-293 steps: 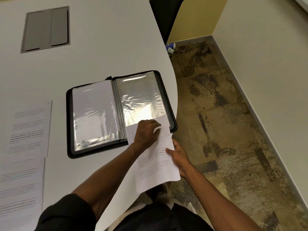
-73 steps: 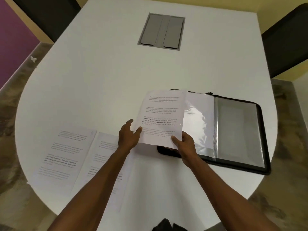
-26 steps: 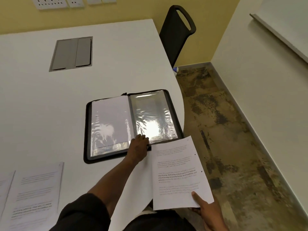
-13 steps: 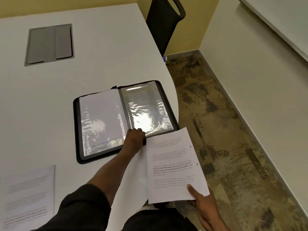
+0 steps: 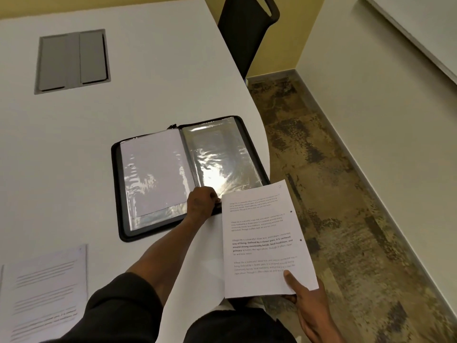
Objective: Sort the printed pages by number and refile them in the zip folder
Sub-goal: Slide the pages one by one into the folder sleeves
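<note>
- The left hand (image 5: 200,203) pinches the near edge of a clear plastic sleeve (image 5: 222,157), probably to open it.
- The right hand (image 5: 305,300) grips a white printed page (image 5: 262,238) by its near corner, ready to slide in.
- The black zip folder (image 5: 116,194) lies open on the white table (image 5: 148,95); another printed sheet (image 5: 44,290) waits nearby.

Room is evenly lit from overhead, fairly bright, w/ a warm yellowish cast. Strong glare on the zip folder (image 5: 190,177): bright white hotspot low on its right plastic sleeve, streaky reflections across the left one. Shadows are soft & faint on the surface (image 5: 123,115). The held page (image 5: 264,238) is sharp enough that its bold lines read; the page at near left (image 5: 44,293) is smeared, text reduced to grey bars. Wide-angle distortion bends the surface edge & wall lines twd the frame edges. Overall slightly soft, compressed.
</note>
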`<action>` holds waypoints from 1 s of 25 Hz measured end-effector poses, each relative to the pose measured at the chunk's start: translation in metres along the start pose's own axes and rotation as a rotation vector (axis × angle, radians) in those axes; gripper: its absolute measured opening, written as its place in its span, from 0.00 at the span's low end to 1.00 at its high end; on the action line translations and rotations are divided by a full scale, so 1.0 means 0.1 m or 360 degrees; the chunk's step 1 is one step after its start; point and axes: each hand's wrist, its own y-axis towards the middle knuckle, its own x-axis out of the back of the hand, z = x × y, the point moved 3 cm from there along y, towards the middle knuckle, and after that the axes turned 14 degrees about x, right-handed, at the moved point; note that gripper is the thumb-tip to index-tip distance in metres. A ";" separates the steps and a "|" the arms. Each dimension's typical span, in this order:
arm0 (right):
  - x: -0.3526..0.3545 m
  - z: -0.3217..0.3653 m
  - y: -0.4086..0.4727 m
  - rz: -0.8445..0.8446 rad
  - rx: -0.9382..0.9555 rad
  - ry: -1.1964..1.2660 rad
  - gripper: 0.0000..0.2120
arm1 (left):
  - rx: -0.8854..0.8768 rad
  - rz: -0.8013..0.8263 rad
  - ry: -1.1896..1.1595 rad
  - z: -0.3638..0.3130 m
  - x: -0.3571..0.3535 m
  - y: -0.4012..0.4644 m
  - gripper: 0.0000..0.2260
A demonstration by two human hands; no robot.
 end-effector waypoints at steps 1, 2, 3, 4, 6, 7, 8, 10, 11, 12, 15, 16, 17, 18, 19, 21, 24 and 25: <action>0.01 0.00 -0.01 -0.0018 0.0023 -0.0013 0.16 | 0.0023 0.0027 -0.0056 0.01 0.01 0.02 0.06; 0.02 0.00 -0.01 -0.0026 0.0047 -0.0035 0.15 | 0.0032 0.0053 -0.0101 0.01 0.02 0.03 0.06; 0.01 -0.01 -0.02 -0.0037 0.0064 -0.0055 0.15 | 0.0031 0.0074 -0.0140 0.01 0.03 0.03 0.05; 0.00 -0.02 -0.02 -0.0043 0.0073 -0.0068 0.14 | 0.0026 0.0091 -0.0170 0.01 0.05 0.03 0.05; -0.07 -0.03 -0.02 -0.0033 0.0090 -0.0090 0.13 | 0.0018 0.0123 -0.0209 0.01 0.06 0.02 0.04; -0.12 -0.03 -0.03 -0.0020 0.0105 -0.0112 0.14 | 0.0012 0.0134 -0.0209 0.01 0.06 0.02 0.04; -0.17 -0.03 -0.03 -0.0007 0.0118 -0.0135 0.14 | 0.0006 0.0144 -0.0197 0.01 0.06 0.01 0.04; -0.25 -0.06 -0.05 0.0003 0.0122 -0.0161 0.14 | -0.0011 0.0166 -0.0159 0.02 0.06 0.01 0.05; -0.28 -0.09 -0.06 0.0005 0.0114 -0.0177 0.14 | -0.0029 0.0168 -0.0135 0.02 0.06 0.00 0.06; -0.30 -0.12 -0.06 0.0016 0.0107 -0.0197 0.14 | -0.0059 0.0159 -0.0109 0.03 0.06 -0.01 0.06; -0.38 -0.20 -0.07 0.0080 0.0065 -0.0239 0.15 | -0.0174 0.0095 -0.0046 0.03 0.08 -0.04 0.07; -0.40 -0.22 -0.08 0.0112 0.0041 -0.0239 0.15 | -0.0212 0.0071 -0.0031 0.03 0.08 -0.06 0.07; -0.43 -0.24 -0.07 0.0132 0.0015 -0.0236 0.16 | -0.0242 0.0050 -0.0016 0.04 0.09 -0.06 0.07; -0.46 -0.24 -0.08 0.0141 -0.0001 -0.0216 0.16 | -0.0264 0.0032 0.0002 0.04 0.09 -0.07 0.07; -0.49 -0.24 -0.08 0.0136 -0.0022 -0.0191 0.16 | -0.0281 0.0017 0.0019 0.04 0.08 -0.07 0.07; -0.54 -0.21 -0.07 0.0122 -0.0062 -0.0135 0.15 | -0.0314 -0.0012 0.0041 0.03 0.06 -0.06 0.07; -0.58 -0.17 -0.04 0.0131 -0.0142 -0.0033 0.14 | -0.0366 -0.0058 0.0072 0.03 0.05 -0.06 0.07; -0.57 -0.15 -0.03 0.0132 -0.0152 -0.0012 0.14 | -0.0386 -0.0065 0.0077 0.03 0.04 -0.06 0.07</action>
